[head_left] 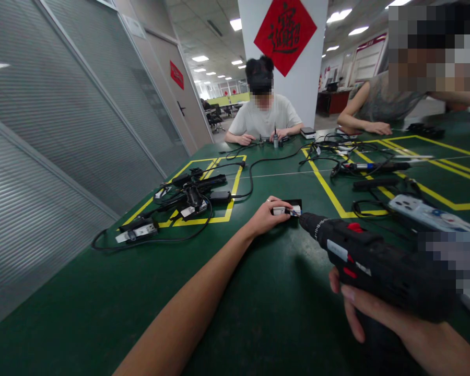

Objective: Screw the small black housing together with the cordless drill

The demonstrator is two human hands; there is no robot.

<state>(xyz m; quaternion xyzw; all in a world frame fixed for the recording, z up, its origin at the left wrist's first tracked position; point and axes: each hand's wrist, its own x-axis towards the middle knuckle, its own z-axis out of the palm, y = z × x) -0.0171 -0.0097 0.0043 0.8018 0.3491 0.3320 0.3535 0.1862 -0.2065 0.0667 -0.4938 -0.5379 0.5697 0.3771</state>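
My right hand (376, 308) is wrapped round the handle of a black cordless drill (360, 256) with red switches. The drill points left and away from me, its chuck end close to a small white-and-black piece (296, 210) on the green table. My left hand (267, 216) reaches in from the other side, fingers closed over that piece and pressing it to the tabletop. Fingers cover part of the piece, so its exact kind is unclear. Whether the bit touches it I cannot tell.
Black devices and cables (191, 193) lie on the left within yellow tape. More cables, a pen-like tool (376, 167) and a grey power strip (434, 211) are on the right. One person (266, 115) sits opposite; another person (387, 107) is at the right.
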